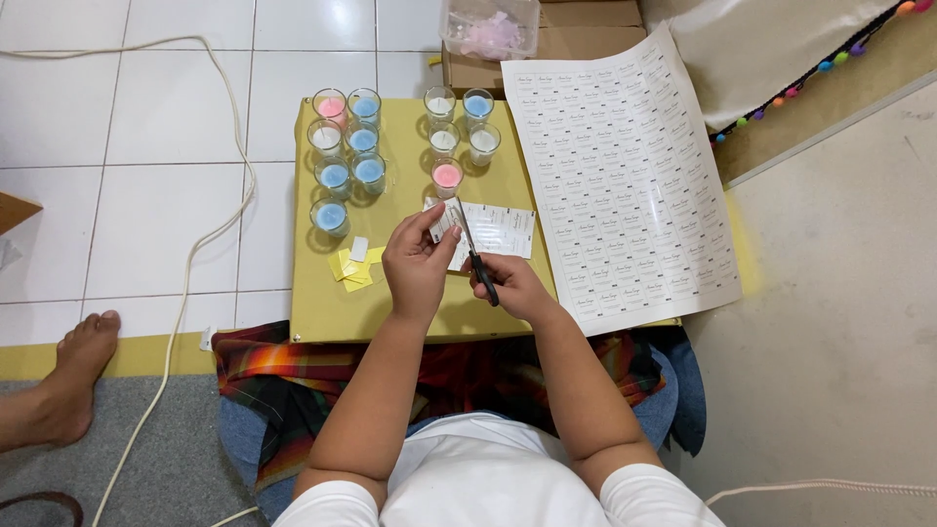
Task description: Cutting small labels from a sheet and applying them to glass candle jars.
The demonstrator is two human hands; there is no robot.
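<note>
From the head camera I see my left hand [418, 265] pinching a small white sticker strip [444, 226] between thumb and fingers, held just above the low yellow bench [410, 303]. My right hand [508, 285] is closed around the black handles of a pair of scissors [472, 256], whose blades point up and away, meeting the strip's edge. A larger white piece of label sheet [500, 229] lies on the bench right behind the blades. To the right, a big white sheet of printed labels [625, 176] hangs over the bench edge. Small glass cups of blue, pink and white wax [353, 146] stand in two clusters at the far side. Yellow paper scraps [353, 268] lie near my left hand. A bare foot [80, 366] rests on the floor at the left.
</note>
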